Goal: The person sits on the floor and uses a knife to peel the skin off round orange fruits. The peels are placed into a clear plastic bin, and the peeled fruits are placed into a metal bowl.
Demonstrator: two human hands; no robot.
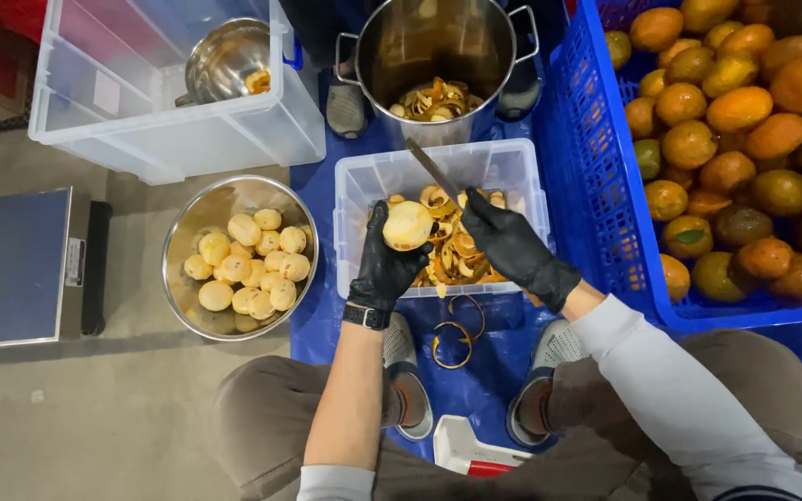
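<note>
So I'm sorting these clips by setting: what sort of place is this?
Probably a bulk fruit-prep area, worked on the floor. A blue crate of oranges, a steel bowl of peeled fruit, a tub of peels and a scale suggest it.

Left hand (384, 264) gripping peeled orange (407, 225), right hand (510, 246) holding knife (432, 171), over peel tub (512, 167)

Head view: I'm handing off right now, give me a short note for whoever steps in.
Left hand: gloved, holding a peeled orange over the clear tub of peels.
Right hand: gloved, gripping a knife, blade pointing away over the tub.
Done: a steel bowl of peeled fruit at left; more peels in the pot ahead.
Left: the blue crate at right is full of unpeeled oranges.
</note>
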